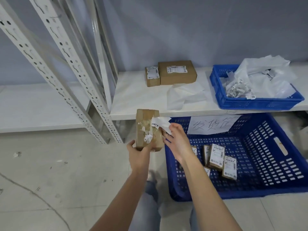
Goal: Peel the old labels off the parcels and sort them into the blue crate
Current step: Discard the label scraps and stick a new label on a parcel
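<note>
Two hands at work: parcel (147,130) gripped from below by left hand (139,151); torn label (161,123) pinched by right hand (176,142), just above its fingers. Blue crate (283,165) lay right of that hand. Best peeled low and slowly, flat against cardboard.

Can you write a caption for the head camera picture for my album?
Left hand holds a small brown cardboard parcel while right hand peels its torn white paper label beside the big blue plastic crate.

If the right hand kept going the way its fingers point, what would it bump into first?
Probably the parcel. The right hand points up and left, pinching the peeled label right beside it. Depth is hard to judge, so it might slip just past.
</note>
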A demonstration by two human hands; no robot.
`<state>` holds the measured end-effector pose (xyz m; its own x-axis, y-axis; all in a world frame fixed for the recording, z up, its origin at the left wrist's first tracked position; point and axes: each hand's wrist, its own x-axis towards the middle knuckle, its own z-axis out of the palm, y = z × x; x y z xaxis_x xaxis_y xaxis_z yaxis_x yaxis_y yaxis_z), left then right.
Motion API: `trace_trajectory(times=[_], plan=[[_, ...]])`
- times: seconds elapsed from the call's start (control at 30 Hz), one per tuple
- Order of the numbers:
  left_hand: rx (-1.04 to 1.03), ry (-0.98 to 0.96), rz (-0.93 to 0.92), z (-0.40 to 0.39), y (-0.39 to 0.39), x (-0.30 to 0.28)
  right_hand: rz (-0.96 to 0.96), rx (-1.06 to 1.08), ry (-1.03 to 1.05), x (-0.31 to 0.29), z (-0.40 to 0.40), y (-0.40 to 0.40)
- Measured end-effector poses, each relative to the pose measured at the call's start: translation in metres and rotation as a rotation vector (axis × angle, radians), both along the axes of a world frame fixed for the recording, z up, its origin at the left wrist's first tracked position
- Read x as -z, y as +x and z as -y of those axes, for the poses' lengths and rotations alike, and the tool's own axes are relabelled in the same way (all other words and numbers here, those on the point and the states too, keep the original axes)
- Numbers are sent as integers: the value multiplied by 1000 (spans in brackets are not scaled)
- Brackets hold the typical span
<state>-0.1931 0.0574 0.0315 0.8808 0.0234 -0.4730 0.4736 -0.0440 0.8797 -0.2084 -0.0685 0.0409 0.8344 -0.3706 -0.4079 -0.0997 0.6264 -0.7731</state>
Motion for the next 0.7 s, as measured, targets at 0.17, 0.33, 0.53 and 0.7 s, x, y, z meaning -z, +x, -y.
trace_trajectory(times=[0.17,0.33,0.53,0.7], plan=[[28,-79,-89,48,89,25,-75,64,-66,16,34,91],[102,69,-25,84,180,51,-63,125,-38,44,67,175],[132,217,40,108,249,83,-140,113,-130,87,90,253],[137,279,24,111,268,111,-204,82,-193,124,97,280]])
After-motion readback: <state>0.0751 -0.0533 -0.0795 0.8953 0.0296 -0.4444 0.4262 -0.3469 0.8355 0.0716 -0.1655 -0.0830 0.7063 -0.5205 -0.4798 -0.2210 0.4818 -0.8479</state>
